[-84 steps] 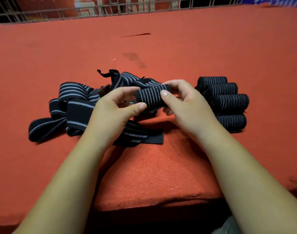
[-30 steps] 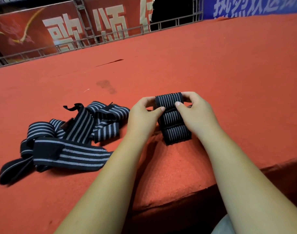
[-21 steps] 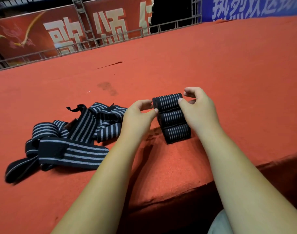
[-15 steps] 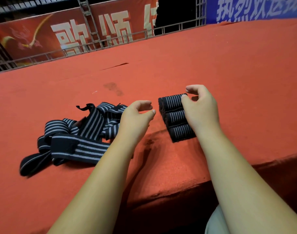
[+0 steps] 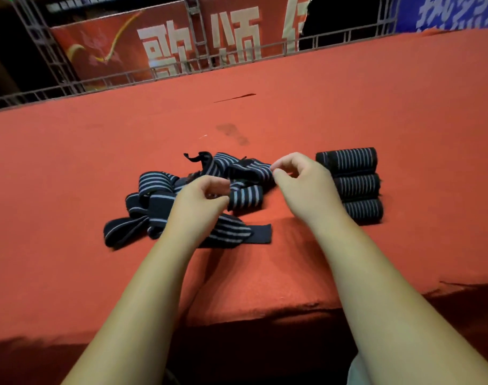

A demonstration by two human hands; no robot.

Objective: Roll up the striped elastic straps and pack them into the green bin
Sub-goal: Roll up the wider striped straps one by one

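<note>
Loose striped elastic straps (image 5: 192, 201) lie in a tangled heap on the red-covered desk (image 5: 70, 173), centre-left, several overlapping and looped through each other. One flat tail end (image 5: 260, 233) sticks out toward the near side, clear of the knot. Rolled straps (image 5: 351, 184): three rolls visible, stacked in a tidy row just right of the heap, touching each other. Green bin not in view.

Handling, my read: light, soft, floppy webbing, stretchy, some grip on the felt-like surface. No breakage risk. Main nuisance is the tangle, since pulling one strap will likely drag its neighbours. Best hold is a free end, pinch across the width, draw it out flat, then roll from that end under slight tension so the roll stays tight. The exposed tail looks like the easiest start.

Left hand (image 5: 201, 198) is over the middle of the heap, palm down, fingers curled toward the thumb in a narrow pinch shape. Cannot tell if it has cloth between them. Right hand (image 5: 301, 184) hovers at the heap's right edge, between heap and rolls, thumb and forefinger nearly together just by a striped fold; appears empty, not touching the rolls. Both forearms reach straight in from the near edge, roughly parallel.

Stage: several straps unrolled, nothing binned that I can see.
</note>
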